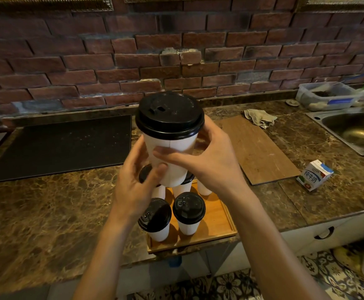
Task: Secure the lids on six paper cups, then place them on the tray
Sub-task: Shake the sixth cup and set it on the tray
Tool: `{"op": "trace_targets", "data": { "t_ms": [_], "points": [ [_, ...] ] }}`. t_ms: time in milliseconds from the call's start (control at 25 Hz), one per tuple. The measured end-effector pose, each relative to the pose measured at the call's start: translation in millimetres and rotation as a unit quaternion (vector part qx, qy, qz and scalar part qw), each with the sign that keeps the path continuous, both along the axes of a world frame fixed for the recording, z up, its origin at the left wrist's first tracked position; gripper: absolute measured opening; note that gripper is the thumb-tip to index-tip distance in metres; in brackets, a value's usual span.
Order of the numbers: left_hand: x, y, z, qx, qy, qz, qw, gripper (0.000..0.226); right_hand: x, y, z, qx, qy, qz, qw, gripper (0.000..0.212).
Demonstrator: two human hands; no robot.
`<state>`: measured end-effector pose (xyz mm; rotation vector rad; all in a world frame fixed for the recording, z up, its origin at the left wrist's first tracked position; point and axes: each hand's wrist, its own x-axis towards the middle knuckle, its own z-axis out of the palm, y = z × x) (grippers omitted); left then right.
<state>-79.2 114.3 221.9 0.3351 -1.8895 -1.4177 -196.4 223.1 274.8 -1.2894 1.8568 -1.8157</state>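
I hold a white paper cup (173,148) with a black lid (169,114) up in the air above the wooden tray (220,221). My left hand (136,182) wraps the cup's lower left side and my right hand (211,161) grips it from the right, fingers across the front. On the tray stand several lidded white cups: two in the front row (157,217) (188,212), and others behind them partly hidden by the held cup and my hands.
The tray sits at the front edge of a brown marble counter (46,204). A black mat (62,146) lies at left, a wooden board (259,150) and a rag (260,118) at right, then a milk carton (315,175), a steel sink (354,131) and a plastic box (330,95). A brick wall stands behind.
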Motion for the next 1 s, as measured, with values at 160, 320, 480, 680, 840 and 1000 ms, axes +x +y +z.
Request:
{"op": "trace_targets", "data": {
  "t_ms": [160, 320, 480, 680, 840, 1000],
  "points": [
    [6, -23, -45, -0.022, -0.056, 0.175, 0.983, 0.062, -7, 4, -2, -0.018, 0.000, -0.020, 1.000, 0.076],
    [22, -41, -115, -0.021, -0.099, 0.310, 0.945, 0.054, -16, 12, -7, -0.016, 0.007, -0.033, 0.999, 0.076],
    [47, -49, -193, -0.094, -0.329, 0.314, 0.886, 0.047, -19, 16, -10, -0.007, 0.016, -0.038, 0.999, 0.077],
    [66, -33, -258, -0.120, -0.591, 0.192, 0.774, 0.059, -22, 19, -15, -0.012, 0.014, -0.038, 0.999, 0.071],
    [64, -32, -260, -0.121, -0.614, 0.173, 0.760, 0.057, -31, 24, -23, -0.012, 0.014, -0.056, 0.998, 0.069],
    [65, -36, -262, -0.128, -0.625, 0.163, 0.752, 0.057, -47, 37, -45, 0.015, 0.024, -0.075, 0.997, 0.069]
  ]
}}
